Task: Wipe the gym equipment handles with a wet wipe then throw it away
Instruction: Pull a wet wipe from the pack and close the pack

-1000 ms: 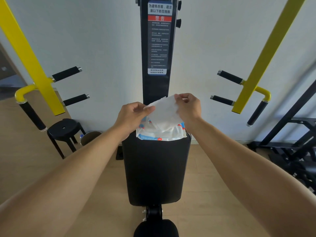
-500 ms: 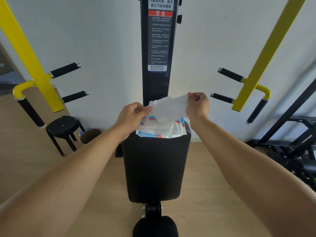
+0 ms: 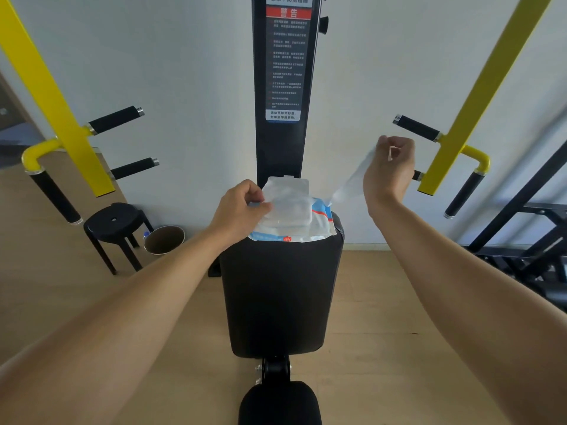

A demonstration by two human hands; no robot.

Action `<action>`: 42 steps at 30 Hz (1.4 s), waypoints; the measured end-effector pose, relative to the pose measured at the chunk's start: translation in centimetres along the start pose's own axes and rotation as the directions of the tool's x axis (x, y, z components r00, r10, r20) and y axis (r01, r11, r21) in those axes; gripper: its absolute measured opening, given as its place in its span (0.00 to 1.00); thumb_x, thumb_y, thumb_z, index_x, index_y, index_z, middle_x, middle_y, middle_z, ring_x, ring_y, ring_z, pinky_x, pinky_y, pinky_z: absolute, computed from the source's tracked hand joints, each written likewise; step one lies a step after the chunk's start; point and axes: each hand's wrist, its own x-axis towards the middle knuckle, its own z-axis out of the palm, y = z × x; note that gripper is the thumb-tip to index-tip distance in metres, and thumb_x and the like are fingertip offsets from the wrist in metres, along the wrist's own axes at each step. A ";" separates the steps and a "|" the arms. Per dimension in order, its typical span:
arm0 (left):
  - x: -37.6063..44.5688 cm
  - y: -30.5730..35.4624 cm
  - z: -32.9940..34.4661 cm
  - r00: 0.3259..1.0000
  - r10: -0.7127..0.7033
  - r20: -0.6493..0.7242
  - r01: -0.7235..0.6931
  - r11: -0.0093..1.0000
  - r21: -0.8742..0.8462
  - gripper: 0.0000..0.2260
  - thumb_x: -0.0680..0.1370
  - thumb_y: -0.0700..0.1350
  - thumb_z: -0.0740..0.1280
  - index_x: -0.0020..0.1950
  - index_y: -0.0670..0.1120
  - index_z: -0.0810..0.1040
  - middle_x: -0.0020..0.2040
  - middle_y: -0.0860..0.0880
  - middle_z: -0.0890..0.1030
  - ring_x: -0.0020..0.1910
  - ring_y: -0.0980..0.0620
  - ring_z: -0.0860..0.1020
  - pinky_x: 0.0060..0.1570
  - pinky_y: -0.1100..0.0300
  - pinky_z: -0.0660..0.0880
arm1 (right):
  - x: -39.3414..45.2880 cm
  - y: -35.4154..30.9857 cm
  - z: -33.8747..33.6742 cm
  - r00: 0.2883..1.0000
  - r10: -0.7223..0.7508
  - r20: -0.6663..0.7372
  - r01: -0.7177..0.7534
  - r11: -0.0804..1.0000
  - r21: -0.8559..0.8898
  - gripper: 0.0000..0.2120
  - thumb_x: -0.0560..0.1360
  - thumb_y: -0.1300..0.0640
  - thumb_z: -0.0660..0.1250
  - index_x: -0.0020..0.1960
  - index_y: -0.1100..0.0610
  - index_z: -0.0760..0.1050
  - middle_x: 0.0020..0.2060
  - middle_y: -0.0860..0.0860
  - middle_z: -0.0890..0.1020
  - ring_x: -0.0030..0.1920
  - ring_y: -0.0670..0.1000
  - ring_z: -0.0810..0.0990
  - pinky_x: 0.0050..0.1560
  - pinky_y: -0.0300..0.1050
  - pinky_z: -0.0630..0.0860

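Right hand (image 3: 389, 167) pinching wet wipe (image 3: 349, 182), right of centre, near the upper right handle (image 3: 418, 127). Left hand (image 3: 242, 210) closing on wipe pack (image 3: 294, 216), resting on the seat pad (image 3: 280, 296) at centre.

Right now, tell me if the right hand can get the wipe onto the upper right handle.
Probably yes. The right hand already grips the wipe, pulled out of the pack, and the upper right handle sits just above and beside it with nothing between them.
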 end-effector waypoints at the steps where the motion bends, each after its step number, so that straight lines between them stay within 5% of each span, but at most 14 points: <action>1: 0.0 0.1 0.1 1.000 0.009 0.003 -0.009 1.000 -0.002 0.08 0.78 0.46 0.72 0.51 0.48 0.74 0.49 0.53 0.80 0.48 0.54 0.79 0.41 0.66 0.74 | -0.3 -0.2 0.0 0.999 -0.034 0.026 0.034 0.999 -0.003 0.06 0.81 0.49 0.61 0.52 0.51 0.73 0.40 0.41 0.76 0.42 0.45 0.75 0.43 0.43 0.70; 5: -0.4 0.1 0.6 0.997 0.066 0.038 -0.067 0.998 0.019 0.19 0.75 0.45 0.74 0.62 0.52 0.71 0.57 0.55 0.77 0.53 0.53 0.78 0.41 0.70 0.73 | -1.1 -0.6 0.8 0.950 -0.022 0.312 0.091 0.973 -0.210 0.07 0.75 0.47 0.65 0.49 0.49 0.77 0.37 0.42 0.81 0.39 0.45 0.80 0.43 0.47 0.77; 9: -0.7 -0.5 0.9 0.994 0.106 0.026 -0.108 0.990 0.091 0.17 0.76 0.49 0.73 0.64 0.55 0.76 0.57 0.56 0.77 0.54 0.53 0.78 0.46 0.69 0.74 | -2.1 -1.0 2.3 0.746 0.194 0.637 0.268 0.788 -0.554 0.19 0.76 0.37 0.65 0.53 0.51 0.83 0.42 0.49 0.84 0.42 0.50 0.81 0.49 0.49 0.81; 12: -0.9 -0.8 1.0 0.990 0.140 -0.012 -0.136 0.975 0.178 0.18 0.76 0.55 0.73 0.65 0.54 0.79 0.61 0.55 0.79 0.52 0.56 0.76 0.50 0.66 0.75 | -2.5 -1.0 3.6 0.686 0.345 0.641 0.192 0.763 -0.617 0.30 0.75 0.32 0.65 0.53 0.60 0.82 0.47 0.56 0.83 0.41 0.53 0.79 0.44 0.45 0.77; 16: -1.0 -0.9 1.2 0.987 0.152 -0.045 -0.138 0.963 0.229 0.18 0.75 0.59 0.73 0.60 0.52 0.82 0.61 0.52 0.79 0.51 0.56 0.76 0.50 0.64 0.76 | -2.6 -2.0 4.1 0.662 0.381 0.646 -0.023 0.871 -0.490 0.24 0.75 0.34 0.68 0.56 0.54 0.82 0.52 0.50 0.81 0.45 0.51 0.77 0.49 0.46 0.75; 20: -0.9 -0.7 1.7 0.985 0.154 -0.083 -0.132 0.966 0.224 0.17 0.73 0.61 0.74 0.54 0.52 0.82 0.55 0.55 0.74 0.50 0.56 0.75 0.46 0.69 0.73 | -2.7 -3.4 3.6 0.668 0.269 0.694 0.089 0.897 -0.433 0.21 0.77 0.35 0.64 0.39 0.48 0.85 0.46 0.45 0.79 0.41 0.48 0.75 0.41 0.42 0.71; 23: -1.1 -0.8 1.9 0.981 0.137 -0.141 -0.117 0.983 0.138 0.18 0.71 0.59 0.76 0.51 0.51 0.75 0.51 0.55 0.75 0.47 0.55 0.77 0.40 0.72 0.70 | -2.9 -3.2 2.8 0.622 0.232 0.748 0.240 0.853 -0.464 0.18 0.75 0.37 0.69 0.37 0.49 0.85 0.41 0.49 0.81 0.38 0.50 0.74 0.39 0.42 0.73; 26: -1.2 -1.2 1.7 0.980 0.087 -0.176 -0.079 0.996 0.051 0.24 0.69 0.57 0.79 0.54 0.50 0.70 0.49 0.55 0.77 0.44 0.57 0.77 0.39 0.71 0.71 | -3.3 -2.2 2.5 0.568 0.245 0.786 0.336 0.802 -0.493 0.14 0.73 0.41 0.74 0.40 0.53 0.84 0.38 0.51 0.81 0.37 0.51 0.77 0.39 0.44 0.76; 29: -1.4 -1.5 1.4 0.986 0.106 -0.127 -0.103 0.994 0.034 0.24 0.70 0.54 0.79 0.59 0.50 0.71 0.54 0.56 0.77 0.47 0.58 0.77 0.45 0.70 0.73 | -3.6 -1.5 2.7 0.654 0.179 0.735 0.313 0.820 -0.479 0.17 0.73 0.41 0.73 0.47 0.56 0.80 0.38 0.50 0.79 0.37 0.50 0.77 0.39 0.44 0.75; 31: -1.3 -1.5 1.3 0.986 0.150 -0.077 -0.145 0.987 0.070 0.22 0.73 0.54 0.76 0.62 0.52 0.74 0.57 0.57 0.76 0.51 0.58 0.77 0.49 0.68 0.75 | -3.3 -1.5 3.0 0.689 0.201 0.697 0.241 0.843 -0.482 0.23 0.75 0.40 0.71 0.59 0.57 0.79 0.48 0.51 0.79 0.47 0.52 0.79 0.50 0.47 0.78; 33: -1.1 -1.6 1.2 0.983 0.183 -0.021 -0.178 0.975 0.136 0.15 0.75 0.55 0.74 0.60 0.54 0.79 0.61 0.56 0.76 0.53 0.58 0.75 0.53 0.64 0.76 | -3.1 -1.8 3.2 0.640 0.287 0.712 0.185 0.842 -0.506 0.26 0.77 0.40 0.68 0.65 0.59 0.78 0.57 0.55 0.80 0.55 0.57 0.80 0.59 0.51 0.79; 37: -1.0 -1.2 1.3 0.988 0.154 -0.010 -0.149 0.972 0.180 0.09 0.76 0.54 0.73 0.53 0.54 0.80 0.59 0.53 0.78 0.53 0.56 0.76 0.52 0.61 0.77 | -3.3 -2.2 3.4 0.644 0.325 0.693 0.062 0.880 -0.471 0.23 0.78 0.36 0.64 0.59 0.53 0.82 0.55 0.51 0.82 0.51 0.55 0.80 0.54 0.47 0.78; 42: -1.0 -0.5 1.6 0.992 0.019 -0.126 -0.011 0.998 0.061 0.21 0.72 0.50 0.77 0.56 0.49 0.68 0.52 0.51 0.77 0.49 0.53 0.77 0.38 0.68 0.73 | -3.5 -2.1 3.0 0.638 0.311 0.704 0.155 0.844 -0.514 0.20 0.78 0.37 0.65 0.39 0.49 0.86 0.47 0.50 0.82 0.42 0.50 0.78 0.44 0.43 0.76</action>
